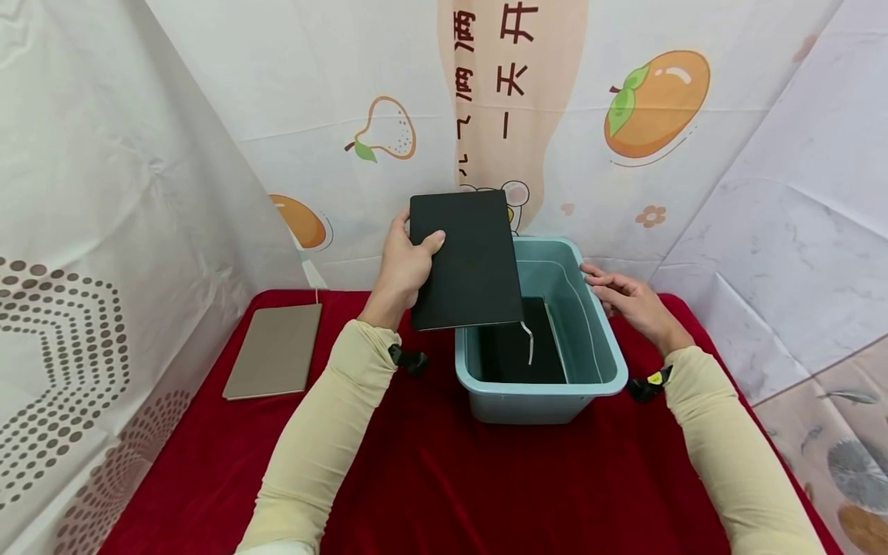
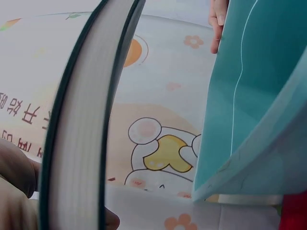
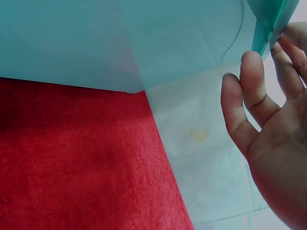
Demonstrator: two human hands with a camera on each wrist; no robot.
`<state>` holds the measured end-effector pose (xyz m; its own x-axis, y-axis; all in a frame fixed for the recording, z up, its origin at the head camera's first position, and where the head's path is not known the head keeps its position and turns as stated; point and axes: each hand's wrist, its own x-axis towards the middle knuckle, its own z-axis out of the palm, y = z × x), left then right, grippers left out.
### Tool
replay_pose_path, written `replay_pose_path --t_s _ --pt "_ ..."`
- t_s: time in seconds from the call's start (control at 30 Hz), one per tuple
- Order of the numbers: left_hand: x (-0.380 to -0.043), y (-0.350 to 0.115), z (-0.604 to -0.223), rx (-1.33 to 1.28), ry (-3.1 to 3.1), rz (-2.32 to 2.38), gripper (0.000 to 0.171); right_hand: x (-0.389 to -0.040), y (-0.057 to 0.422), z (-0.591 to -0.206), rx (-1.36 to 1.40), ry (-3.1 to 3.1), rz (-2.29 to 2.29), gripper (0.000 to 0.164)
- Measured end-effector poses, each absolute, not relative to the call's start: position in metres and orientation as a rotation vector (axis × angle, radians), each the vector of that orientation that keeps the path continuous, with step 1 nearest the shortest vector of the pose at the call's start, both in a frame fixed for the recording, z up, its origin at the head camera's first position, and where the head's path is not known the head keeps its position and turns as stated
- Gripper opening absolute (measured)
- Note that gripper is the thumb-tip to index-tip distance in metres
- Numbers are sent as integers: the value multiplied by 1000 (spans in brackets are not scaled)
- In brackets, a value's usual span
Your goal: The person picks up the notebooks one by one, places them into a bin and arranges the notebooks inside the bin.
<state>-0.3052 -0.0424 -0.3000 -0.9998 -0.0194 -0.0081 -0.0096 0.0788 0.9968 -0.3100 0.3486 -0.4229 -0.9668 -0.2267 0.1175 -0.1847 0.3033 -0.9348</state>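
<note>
My left hand (image 1: pixel 405 266) grips a black notebook (image 1: pixel 466 262) by its left side, thumb across the cover. The notebook is raised, partly over the light blue plastic bin (image 1: pixel 541 391), and a pale ribbon bookmark (image 1: pixel 530 343) dangles from its lower corner. In the left wrist view the pale page edges (image 2: pixel 79 124) show between dark covers. My right hand (image 1: pixel 634 304) is at the right rim of the bin, its fingers loosely extended there; the right wrist view shows fingertips (image 3: pixel 252 62) close by the rim. Inside the bin lies another black notebook (image 1: pixel 544 347), partly hidden.
A grey-brown notebook (image 1: pixel 274 351) lies on the left of the red cloth (image 1: pixel 430 462), a ribbon at its top edge. Printed fabric (image 1: pixel 312 69) hangs behind the table and at both sides.
</note>
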Motion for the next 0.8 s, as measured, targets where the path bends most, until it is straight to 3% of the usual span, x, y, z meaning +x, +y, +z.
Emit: replay_pose_path --t_s 0.8 --pt "-323 6 -315 102 -2334 -2141 69 -311 349 -422 -407 2516 -1775 41"
